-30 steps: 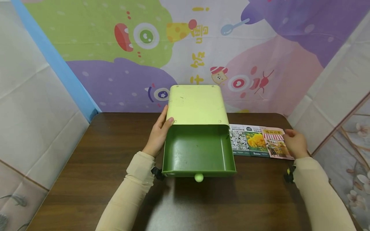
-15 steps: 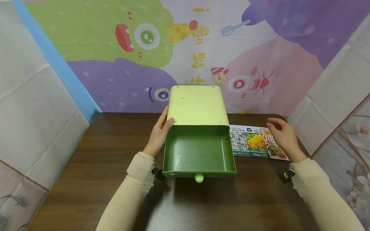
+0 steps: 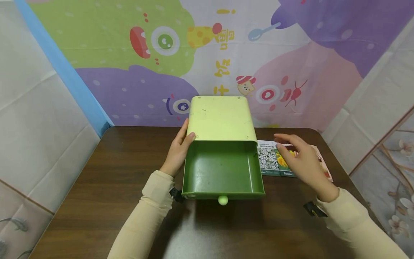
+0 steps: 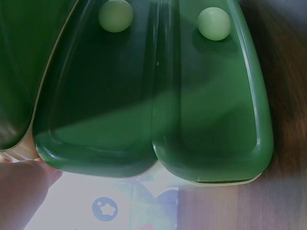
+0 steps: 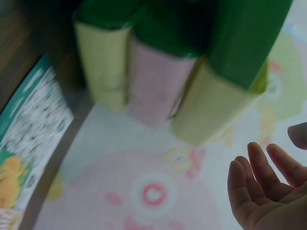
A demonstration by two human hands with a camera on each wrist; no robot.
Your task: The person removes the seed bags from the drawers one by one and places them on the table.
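A small drawer cabinet (image 3: 221, 117) with a pale yellow top stands on the table, its green top drawer (image 3: 221, 169) pulled out and bare inside. My left hand (image 3: 175, 153) rests along the cabinet's left side, fingers straight, thumb at the top front edge. Over the flat packets to the right hovers my right hand (image 3: 305, 160), thumb and fingers spread with nothing between them. A white-flower packet (image 3: 268, 158) lies next to the cabinet. Beside it, a yellow-flower packet (image 3: 283, 163) and a pink packet (image 3: 325, 167) are partly hidden by that hand.
Below the pulled-out drawer, two more green drawers with round knobs (image 4: 214, 24) appear in the left wrist view. The dark wooden table (image 3: 129, 180) meets a cartoon-printed cloth (image 3: 136, 97) at the back. Pale cloth panels stand at both sides.
My right hand has left the pink packet and moved left over the yellow-flower packet. The pink packet now shows farther right than half a second ago. My left hand stays put.
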